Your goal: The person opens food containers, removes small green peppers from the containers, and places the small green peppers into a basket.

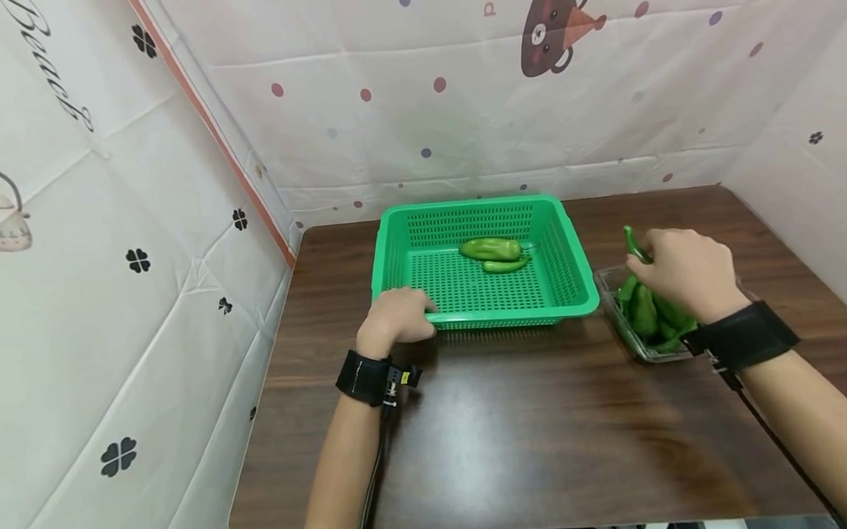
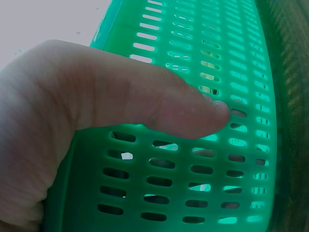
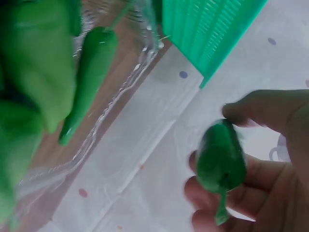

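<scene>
A pepper [image 1: 634, 244] is lifted from the clear tray [image 1: 610, 305].
It is pinched by the right hand [image 1: 683, 271]; the green basket [image 1: 395, 246] rim is gripped by the left hand [image 1: 396, 316].

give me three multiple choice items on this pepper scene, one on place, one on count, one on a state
1. Where is the clear tray?
A. right of the green basket
B. inside the basket
C. left of the basket

2. How many peppers lie in the basket?
A. none
B. two
C. five

3. What is the right hand doing?
A. resting flat on the table
B. holding a green pepper
C. gripping the basket

Key: 1 A, the tray sits by the basket's right side. 2 B, two lie on its floor. 3 B, its fingers pinch a pepper, while the left hand holds the basket's rim.
</scene>
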A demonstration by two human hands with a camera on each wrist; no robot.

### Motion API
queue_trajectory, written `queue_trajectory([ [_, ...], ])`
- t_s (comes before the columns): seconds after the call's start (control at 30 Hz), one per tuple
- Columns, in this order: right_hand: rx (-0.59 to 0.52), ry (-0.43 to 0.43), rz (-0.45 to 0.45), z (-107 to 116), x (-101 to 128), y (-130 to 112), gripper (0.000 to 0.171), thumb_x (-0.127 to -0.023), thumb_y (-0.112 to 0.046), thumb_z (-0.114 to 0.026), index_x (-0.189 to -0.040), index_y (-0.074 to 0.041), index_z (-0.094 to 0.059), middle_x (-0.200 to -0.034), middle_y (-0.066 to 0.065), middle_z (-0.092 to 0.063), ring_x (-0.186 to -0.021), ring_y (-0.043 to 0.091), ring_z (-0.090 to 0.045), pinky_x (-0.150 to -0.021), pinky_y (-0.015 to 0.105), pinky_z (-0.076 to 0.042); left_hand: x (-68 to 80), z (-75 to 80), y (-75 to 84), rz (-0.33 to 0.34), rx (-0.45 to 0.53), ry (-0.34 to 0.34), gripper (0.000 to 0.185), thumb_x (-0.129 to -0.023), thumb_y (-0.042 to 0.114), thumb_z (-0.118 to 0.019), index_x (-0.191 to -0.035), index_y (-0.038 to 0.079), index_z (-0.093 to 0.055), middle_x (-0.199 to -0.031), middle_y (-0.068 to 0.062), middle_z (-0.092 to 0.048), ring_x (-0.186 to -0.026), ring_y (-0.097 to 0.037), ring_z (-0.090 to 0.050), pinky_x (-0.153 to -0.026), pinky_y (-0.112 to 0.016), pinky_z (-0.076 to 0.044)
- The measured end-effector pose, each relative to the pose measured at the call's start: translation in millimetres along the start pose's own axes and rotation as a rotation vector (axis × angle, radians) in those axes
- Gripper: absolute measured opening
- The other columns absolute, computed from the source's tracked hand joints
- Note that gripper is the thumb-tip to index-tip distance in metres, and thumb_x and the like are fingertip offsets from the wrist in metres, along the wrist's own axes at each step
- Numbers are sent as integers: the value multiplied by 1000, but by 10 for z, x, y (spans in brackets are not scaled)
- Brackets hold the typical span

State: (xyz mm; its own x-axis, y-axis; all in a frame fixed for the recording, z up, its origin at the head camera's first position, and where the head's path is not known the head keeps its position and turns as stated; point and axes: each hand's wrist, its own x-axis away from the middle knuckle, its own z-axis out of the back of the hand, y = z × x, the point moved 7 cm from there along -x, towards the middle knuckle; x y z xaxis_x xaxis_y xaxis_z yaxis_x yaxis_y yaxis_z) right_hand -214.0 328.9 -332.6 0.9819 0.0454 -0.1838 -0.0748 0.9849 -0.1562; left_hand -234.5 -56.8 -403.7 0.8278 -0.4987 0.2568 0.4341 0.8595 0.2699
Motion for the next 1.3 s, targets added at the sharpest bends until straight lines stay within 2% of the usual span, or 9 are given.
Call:
queue_trajectory([
  [0.1,-26,37,21,-32,-151,-106,33,-96,-36,-63,-96,-4,-70,-77,16,-68,-55,26,-52,-44,38,-33,7,-17,-11,6,3,0,54,-83,11,-57,-132,25,-71,-131,-2,-71,-60,-13,-14,-53,-29,-16],
  [0.17,-43,66,38,-48,-246,-190,33,-96,-35,-63,-99,-3,-71,-82,18,-70,-56,27,-54,-44,38,-34,8,-29,-12,8,4,4,53,-82,11,-57,-132,25,-71,-130,-2,-71,-60,-13,-15,-54,-29,-17],
  [0.5,-90,182,121,-64,-547,-542,27,-97,-31,-65,-85,-7,-67,-69,11,-58,-52,25,-44,-47,36,-26,1,-28,3,2,-2,3,52,-83,12,-58,-132,23,-71,-122,-3,-74,-60,-13,-14,-55,-29,-17],
  [0.63,-88,157,135,-89,-605,-623,27,-96,-31,-67,-91,-4,-69,-76,16,-64,-55,27,-49,-46,37,-31,5,-23,3,3,2,0,52,-83,12,-59,-132,24,-71,-127,-2,-73,-59,-13,-16,-54,-29,-18],
  [0.77,-79,145,139,-126,-641,-653,30,-95,-30,-67,-104,-1,-71,-87,20,-68,-62,30,-55,-50,42,-38,7,-20,-5,7,1,11,52,-83,11,-59,-131,25,-72,-124,0,-73,-59,-13,-15,-54,-29,-18],
  [0.93,-74,158,117,-176,-672,-634,29,-96,-30,-66,-100,-1,-69,-84,19,-65,-62,31,-54,-51,43,-37,-4,-30,1,2,7,7,52,-83,11,-58,-131,25,-72,-127,0,-73,-59,-12,-16,-54,-29,-19],
  [1.07,-77,160,116,-226,-738,-648,28,-96,-31,-66,-96,-3,-67,-81,18,-64,-61,30,-53,-50,41,-35,-7,-13,6,7,5,-1,52,-83,11,-58,-131,25,-72,-121,0,-74,-59,-12,-16,-53,-28,-18],
  [1.2,-67,144,150,-265,-800,-747,28,-95,-30,-67,-100,-3,-70,-87,18,-68,-62,30,-57,-49,44,-41,-13,7,8,9,-9,-2,51,-83,12,-59,-131,25,-72,-128,2,-72,-59,-12,-15,-54,-28,-17],
  [1.3,-52,103,195,-307,-829,-862,29,-95,-28,-68,-107,-2,-72,-96,21,-69,-70,33,-61,-55,48,-48,-13,8,1,15,-8,-5,51,-83,13,-60,-131,25,-72,-127,2,-73,-59,-12,-15,-54,-29,-17],
])
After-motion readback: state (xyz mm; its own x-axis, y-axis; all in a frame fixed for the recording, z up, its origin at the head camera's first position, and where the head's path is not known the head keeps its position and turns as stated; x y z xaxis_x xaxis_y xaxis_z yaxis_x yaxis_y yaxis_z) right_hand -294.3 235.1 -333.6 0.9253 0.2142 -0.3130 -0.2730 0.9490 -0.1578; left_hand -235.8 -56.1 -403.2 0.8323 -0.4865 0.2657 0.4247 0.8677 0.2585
